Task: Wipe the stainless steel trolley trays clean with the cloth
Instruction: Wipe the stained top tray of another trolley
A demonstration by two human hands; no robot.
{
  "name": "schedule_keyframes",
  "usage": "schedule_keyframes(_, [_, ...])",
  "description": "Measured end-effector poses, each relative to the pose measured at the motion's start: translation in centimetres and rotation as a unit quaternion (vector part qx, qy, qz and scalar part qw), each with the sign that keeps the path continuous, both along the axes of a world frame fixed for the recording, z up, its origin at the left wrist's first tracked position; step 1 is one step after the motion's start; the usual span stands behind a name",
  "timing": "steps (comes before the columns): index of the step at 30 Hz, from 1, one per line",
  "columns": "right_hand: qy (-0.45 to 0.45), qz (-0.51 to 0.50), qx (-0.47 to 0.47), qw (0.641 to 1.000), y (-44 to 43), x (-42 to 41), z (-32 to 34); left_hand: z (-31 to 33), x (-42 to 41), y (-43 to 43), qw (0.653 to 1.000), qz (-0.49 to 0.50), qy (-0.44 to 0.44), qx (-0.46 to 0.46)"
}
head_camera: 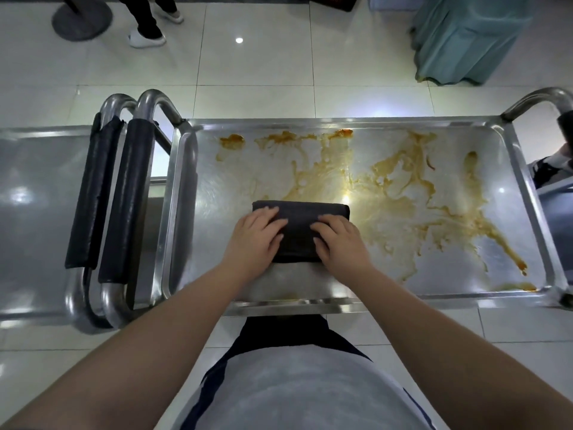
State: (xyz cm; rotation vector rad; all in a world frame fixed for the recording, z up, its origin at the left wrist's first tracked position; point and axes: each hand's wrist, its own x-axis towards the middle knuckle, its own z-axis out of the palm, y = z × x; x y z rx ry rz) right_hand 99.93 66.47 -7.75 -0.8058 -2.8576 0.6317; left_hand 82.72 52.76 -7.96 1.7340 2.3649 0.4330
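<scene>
The cloth [299, 234], dark grey and folded into a thick pad, lies flat on the tray [217, 193], in the tray's near half and a little left of its middle. The left hand [255, 235] and right hand [341, 243] lie on it side by side, fingers laid out flat and pressing down, grasping nothing. To wipe well, I judge the pad should be kept folded under even weight and pushed in overlapping passes toward the tray's far rim and right end, then turned to a fresh face once soiled. The tray is brushed steel with a raised rim. Orange-brown smears [403, 187] cover its far edge and right half, and its left part looks clean. Black-padded handles [124, 200] stand at the tray's left end.
</scene>
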Motion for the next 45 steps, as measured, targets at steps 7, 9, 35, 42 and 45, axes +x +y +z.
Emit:
schedule_keyframes(7, [-0.219, -0.017, 0.018, 0.975, 0.3, -3.9, -3.7, -3.9, 1.3, 4.3, 0.976, 0.050, 0.031, -0.209])
schedule_keyframes(9, [-0.220, -0.006, 0.027, 0.975, -0.2, -3.4, -4.2, -4.3, 1.5, 3.2, 0.979, 0.054, 0.045, -0.191])
schedule_keyframes(35, [-0.253, 0.084, 0.063, 0.962, -12.8, -10.7, -3.1, 0.0, -6.7, -6.3, 0.977, 0.114, 0.054, -0.174])
schedule_keyframes(42, [-0.232, 0.025, 0.051, 0.971, -13.9, -10.5, -4.4, -3.6, -12.4, -4.8, 0.962, 0.159, 0.047, -0.217])
schedule_keyframes(45, [-0.201, 0.020, 0.050, 0.978, -14.5, -9.0, -4.8, -5.0, -12.4, -5.3, 0.961, 0.183, 0.054, -0.200])
